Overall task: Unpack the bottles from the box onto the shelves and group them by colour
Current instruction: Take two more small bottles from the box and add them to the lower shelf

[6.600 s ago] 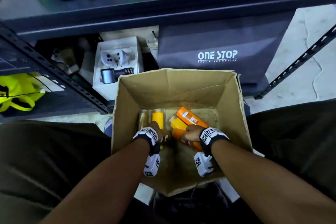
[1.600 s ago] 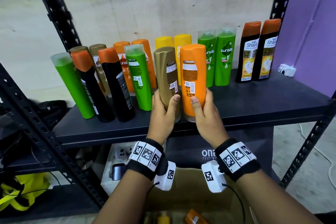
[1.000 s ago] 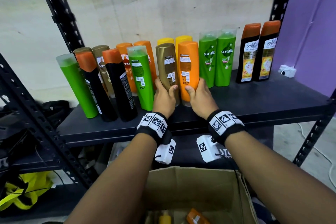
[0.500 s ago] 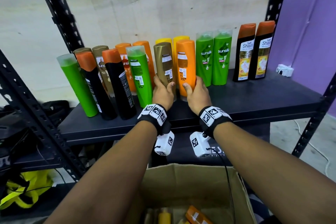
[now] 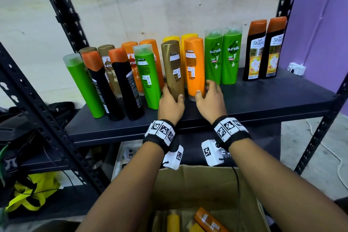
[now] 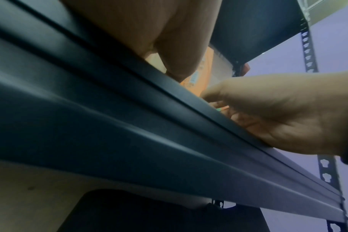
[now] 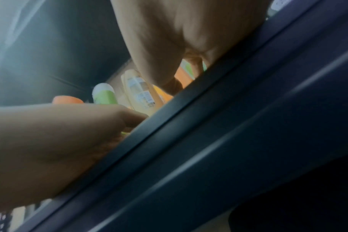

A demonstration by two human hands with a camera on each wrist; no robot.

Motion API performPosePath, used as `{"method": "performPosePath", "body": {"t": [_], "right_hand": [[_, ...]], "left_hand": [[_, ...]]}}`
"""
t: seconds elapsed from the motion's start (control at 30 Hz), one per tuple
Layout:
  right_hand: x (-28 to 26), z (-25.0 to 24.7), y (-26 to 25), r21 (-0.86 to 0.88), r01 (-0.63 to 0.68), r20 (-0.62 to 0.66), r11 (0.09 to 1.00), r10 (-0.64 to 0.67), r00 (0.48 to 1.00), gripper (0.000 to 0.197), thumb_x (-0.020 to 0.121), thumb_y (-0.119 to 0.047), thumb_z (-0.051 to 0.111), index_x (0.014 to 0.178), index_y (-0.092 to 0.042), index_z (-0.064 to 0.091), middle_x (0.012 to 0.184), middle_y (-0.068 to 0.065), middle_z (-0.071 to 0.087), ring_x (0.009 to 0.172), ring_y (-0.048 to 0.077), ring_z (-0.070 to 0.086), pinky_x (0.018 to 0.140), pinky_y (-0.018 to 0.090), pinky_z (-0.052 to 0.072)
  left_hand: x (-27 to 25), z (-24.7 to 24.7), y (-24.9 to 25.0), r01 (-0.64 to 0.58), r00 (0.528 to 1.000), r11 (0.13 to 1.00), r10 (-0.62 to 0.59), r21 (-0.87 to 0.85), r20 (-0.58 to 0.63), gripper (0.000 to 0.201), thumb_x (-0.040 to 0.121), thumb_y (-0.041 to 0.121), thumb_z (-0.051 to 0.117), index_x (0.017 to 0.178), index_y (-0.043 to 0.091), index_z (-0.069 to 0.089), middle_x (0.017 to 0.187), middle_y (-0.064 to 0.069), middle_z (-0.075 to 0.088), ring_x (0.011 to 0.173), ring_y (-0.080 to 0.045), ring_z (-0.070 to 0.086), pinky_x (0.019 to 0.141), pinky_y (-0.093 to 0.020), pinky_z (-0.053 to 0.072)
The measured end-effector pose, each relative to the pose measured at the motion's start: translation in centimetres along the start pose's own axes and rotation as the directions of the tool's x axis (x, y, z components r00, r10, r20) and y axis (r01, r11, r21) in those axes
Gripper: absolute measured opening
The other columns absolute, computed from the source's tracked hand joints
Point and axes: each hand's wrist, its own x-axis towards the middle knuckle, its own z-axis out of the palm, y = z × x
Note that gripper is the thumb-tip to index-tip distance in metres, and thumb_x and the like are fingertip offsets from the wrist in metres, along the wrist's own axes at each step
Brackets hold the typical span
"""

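On the dark shelf [image 5: 263, 98] a gold bottle [image 5: 173, 66] and an orange bottle [image 5: 194, 66] stand upright side by side, in front of two yellow ones. My left hand [image 5: 171, 99] grips the gold bottle's base, thumb on its front. My right hand [image 5: 208, 96] sits by the orange bottle's base with its fingers spread and loose; only the thumb touches it. The right wrist view shows the gold bottle [image 7: 139, 91] past the shelf edge. In the open cardboard box [image 5: 188, 182] below lie a yellow bottle [image 5: 173, 221] and an orange bottle [image 5: 207, 220].
Green, black and orange bottles lean at the shelf's left [image 5: 120, 84]. Two green Sunsilk bottles [image 5: 222, 56] and two black Shayla bottles [image 5: 263, 51] stand to the right, with bare shelf in front of them. Black uprights [image 5: 62, 15] frame the rack.
Both bottles came out of the box and were set down on the shelf. In the last half second my right hand has loosened its grip on the orange bottle.
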Motion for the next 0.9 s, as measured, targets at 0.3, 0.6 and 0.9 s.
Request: {"method": "performPosePath", "body": {"t": [0.3,0.6,0.9], "right_hand": [[-5.7,-1.7,1.0,0.052,0.248,-0.044,0.967,-0.246,0.968,0.028,0.097,-0.023,0.057,0.124,-0.017,0.057,0.116,0.001,0.053,0.105,0.017,0.057,0.091,0.036,0.05],[-10.7,-1.8,1.8,-0.234,0.339,0.274,0.911,-0.272,0.922,0.014,0.096,-0.025,0.052,0.099,-0.017,0.063,0.102,-0.001,0.057,0.097,0.021,0.055,0.073,0.034,0.046],[-15.5,3.0,6.7,-0.319,0.183,0.695,0.93,0.098,0.712,0.024,0.1,-0.029,0.046,0.1,-0.015,0.065,0.107,0.003,0.061,0.098,0.022,0.059,0.083,0.036,0.047]], "left_hand": [[-5.6,-2.2,-0.3,-0.171,0.984,0.982,0.175,0.084,-0.036,0.037,0.099,0.028,0.06,0.133,0.013,0.059,0.12,-0.005,0.063,0.112,-0.021,0.06,0.1,-0.036,0.047],[-10.5,-3.1,-4.1,-0.29,0.957,0.933,0.288,0.213,0.042,0.012,0.098,0.021,0.057,0.098,0.014,0.067,0.095,-0.001,0.064,0.087,-0.022,0.062,0.077,-0.04,0.051],[-14.0,-1.1,-12.9,0.188,0.888,0.803,-0.385,0.565,0.252,0.031,0.096,0.039,0.055,0.104,0.014,0.072,0.107,-0.014,0.071,0.1,-0.034,0.068,0.088,-0.041,0.057]]}}
